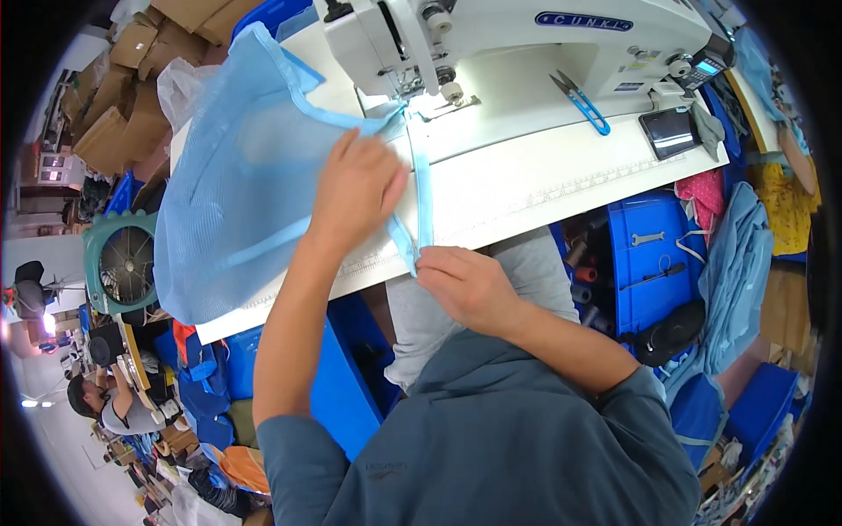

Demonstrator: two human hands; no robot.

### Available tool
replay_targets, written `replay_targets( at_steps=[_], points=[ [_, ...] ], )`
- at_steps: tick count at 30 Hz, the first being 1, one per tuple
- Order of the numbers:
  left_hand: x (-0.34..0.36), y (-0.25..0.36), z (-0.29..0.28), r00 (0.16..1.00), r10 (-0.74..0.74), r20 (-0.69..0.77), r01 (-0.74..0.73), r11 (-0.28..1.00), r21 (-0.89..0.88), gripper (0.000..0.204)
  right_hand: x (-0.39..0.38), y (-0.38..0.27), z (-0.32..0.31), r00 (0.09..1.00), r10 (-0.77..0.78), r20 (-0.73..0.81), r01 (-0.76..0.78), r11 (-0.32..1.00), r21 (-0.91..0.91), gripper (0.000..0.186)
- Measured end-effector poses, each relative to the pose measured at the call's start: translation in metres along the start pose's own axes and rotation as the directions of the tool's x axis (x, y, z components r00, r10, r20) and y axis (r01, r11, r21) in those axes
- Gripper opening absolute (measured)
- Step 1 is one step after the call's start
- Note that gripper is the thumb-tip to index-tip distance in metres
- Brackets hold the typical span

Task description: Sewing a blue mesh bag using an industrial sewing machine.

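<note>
A light blue mesh fabric piece (246, 167) spreads over the left part of the sewing table, its bound edge running under the needle area of a white sewing machine (526, 44). My left hand (358, 188) is over the fabric's edge just left of the needle. Motion smears its fingers, so their grip is unclear. At the table's front edge my right hand (469, 285) is closed, pinching a narrow light blue binding strip (424, 193). That strip stretches from the presser foot down to the fingers, where another strip end meets it.
Blue-handled scissors (586, 107) and a dark phone (670, 133) lie on the table right of the needle. A blue tray (653, 245) holds a wrench at the right. A green fan (125, 261) stands at the left. Farther left sits another person (123, 408).
</note>
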State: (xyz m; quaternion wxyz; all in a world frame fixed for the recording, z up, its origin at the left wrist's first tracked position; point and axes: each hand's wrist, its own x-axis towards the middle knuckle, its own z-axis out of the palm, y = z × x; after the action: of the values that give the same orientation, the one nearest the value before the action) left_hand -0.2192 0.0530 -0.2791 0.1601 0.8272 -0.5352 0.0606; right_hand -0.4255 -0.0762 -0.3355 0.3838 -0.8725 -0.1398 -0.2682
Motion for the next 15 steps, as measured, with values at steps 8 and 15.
replay_targets(
  at_steps=[8,15],
  points=[
    [0.000,0.020,-0.001,0.946,-0.227,0.231,0.213,0.973,0.085,0.018,0.047,-0.048,-0.063,0.978,-0.196,0.064,0.155,0.904,0.399,0.015],
    [0.023,0.002,0.056,0.993,-0.038,-0.113,0.051,0.993,0.106,0.035,0.079,-0.110,-0.123,0.947,-0.318,-0.043,0.172,0.388,0.905,0.030]
  ],
)
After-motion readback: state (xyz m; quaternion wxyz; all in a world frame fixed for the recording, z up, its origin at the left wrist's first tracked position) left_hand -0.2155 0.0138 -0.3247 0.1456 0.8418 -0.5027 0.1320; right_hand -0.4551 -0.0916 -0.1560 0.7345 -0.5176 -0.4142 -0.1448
